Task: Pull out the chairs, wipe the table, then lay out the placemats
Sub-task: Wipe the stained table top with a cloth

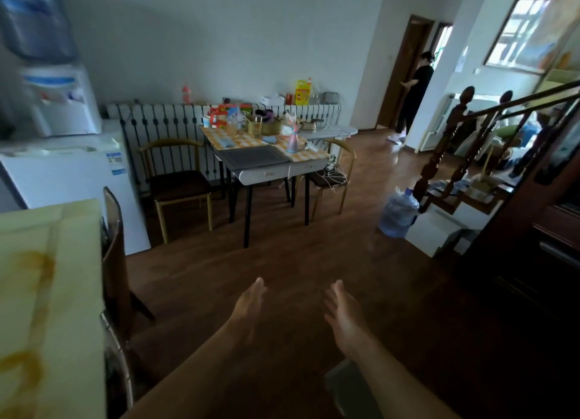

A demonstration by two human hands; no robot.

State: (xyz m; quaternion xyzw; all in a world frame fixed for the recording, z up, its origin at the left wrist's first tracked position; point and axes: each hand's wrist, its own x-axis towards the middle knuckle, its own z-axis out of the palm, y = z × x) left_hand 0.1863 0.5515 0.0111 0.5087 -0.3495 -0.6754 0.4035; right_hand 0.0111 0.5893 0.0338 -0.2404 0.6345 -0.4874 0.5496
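Brown wooden floor (298, 261) lies beneath both forearms, extended forward. Left hand (249, 304) and right hand (342, 312): fingers straight, holding nothing, set apart, not touching the table (47, 261).

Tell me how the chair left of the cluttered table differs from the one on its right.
The left chair stands clear of the table, seat bare; the right chair is partly hidden behind it, white cables on its seat. Both have tan frames, dark seats.
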